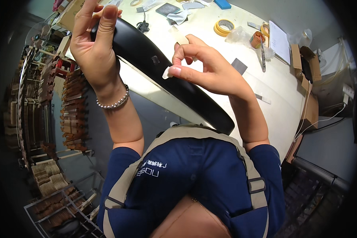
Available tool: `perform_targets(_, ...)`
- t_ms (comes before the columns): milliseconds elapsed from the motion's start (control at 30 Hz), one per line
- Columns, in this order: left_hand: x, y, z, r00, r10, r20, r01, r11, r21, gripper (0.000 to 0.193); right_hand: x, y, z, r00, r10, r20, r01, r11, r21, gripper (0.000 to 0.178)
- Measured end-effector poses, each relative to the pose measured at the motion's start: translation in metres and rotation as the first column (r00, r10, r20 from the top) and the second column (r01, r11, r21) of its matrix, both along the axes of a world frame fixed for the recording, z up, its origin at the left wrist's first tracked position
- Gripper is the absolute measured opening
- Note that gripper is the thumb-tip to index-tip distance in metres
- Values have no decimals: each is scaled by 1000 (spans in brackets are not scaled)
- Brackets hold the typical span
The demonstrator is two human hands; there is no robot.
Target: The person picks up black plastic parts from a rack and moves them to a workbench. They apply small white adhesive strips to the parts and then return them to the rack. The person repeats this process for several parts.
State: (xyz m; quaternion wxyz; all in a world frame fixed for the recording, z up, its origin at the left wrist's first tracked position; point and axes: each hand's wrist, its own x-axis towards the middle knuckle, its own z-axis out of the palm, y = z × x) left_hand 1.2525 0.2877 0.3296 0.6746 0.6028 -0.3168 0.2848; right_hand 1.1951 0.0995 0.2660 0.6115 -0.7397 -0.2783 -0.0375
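A long, curved, glossy black bar (142, 49) slants from the upper left down toward my body. My left hand (97, 55) grips its upper end, thumb on the near side and fingers partly hidden behind it. Over the middle of the bar, my right hand (206, 67) pinches a small white scrap (166, 73) between thumb and finger. That scrap is at the bar's surface; whether it touches cannot be told. A small dull patch (155, 60) shows on the black surface just left of it. A pale beige strip (179, 35) sticks out behind my right fingers.
On the white table (281, 103) lie a yellow tape roll (224, 27), an orange-stained jar (257, 39), a paper sheet (279, 41) and a grey sanding sheet (238, 66). An open cardboard box (295, 57) stands at the right. Racks of brown parts (73, 111) fill the left.
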Motion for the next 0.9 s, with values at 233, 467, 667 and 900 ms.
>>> perform_targets(233,-2,-3,3,1000,-19,12,19,1000,8,38,3,12,3,967,-236,98,247,962,-114,28)
perform_targets(467,-3,16,-15,946,-154,-284,140,988,-68,56,15,-36,-70,820,-571,51,571,821,17,26)
perform_targets(667,16,71,-31,900,-105,-422,9,975,-222,42,-102,-158,-227,308,-788,534,707,-186,-683,43)
perform_targets(900,20,128,-52,879,133,-458,-266,934,-238,39,-179,-197,-270,245,-882,403,453,-263,-852,43)
